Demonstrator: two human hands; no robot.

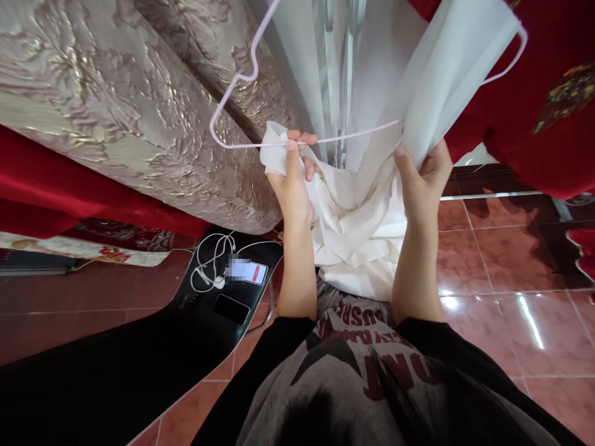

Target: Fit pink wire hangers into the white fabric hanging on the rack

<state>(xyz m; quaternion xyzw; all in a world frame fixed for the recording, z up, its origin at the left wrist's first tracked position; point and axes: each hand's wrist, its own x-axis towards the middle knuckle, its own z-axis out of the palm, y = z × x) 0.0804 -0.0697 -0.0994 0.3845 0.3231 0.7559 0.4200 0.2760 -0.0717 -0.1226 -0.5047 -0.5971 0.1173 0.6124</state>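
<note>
A pale pink clothes hanger (357,134) is held up in front of me, its lower bar running between both hands. My left hand (295,173) is closed on that bar, thumb in front and fingers behind, with some white fabric bunched around it. A thin white cloth (446,68) covers the hanger's right part and gathers in folds down to my lap. My right hand (423,183) grips this cloth just below the bar, thumb towards me; the fingertips are hidden behind the fabric. The hanger's left shoulder is bare.
Embossed pinkish-gold fabric (106,93) hangs at left and red fabric (520,99) at right. A black chair (139,347) at my left bears a lit phone (256,273), a dark phone (231,308) and white earphones (218,282). Reddish tiles (493,260) cover the floor.
</note>
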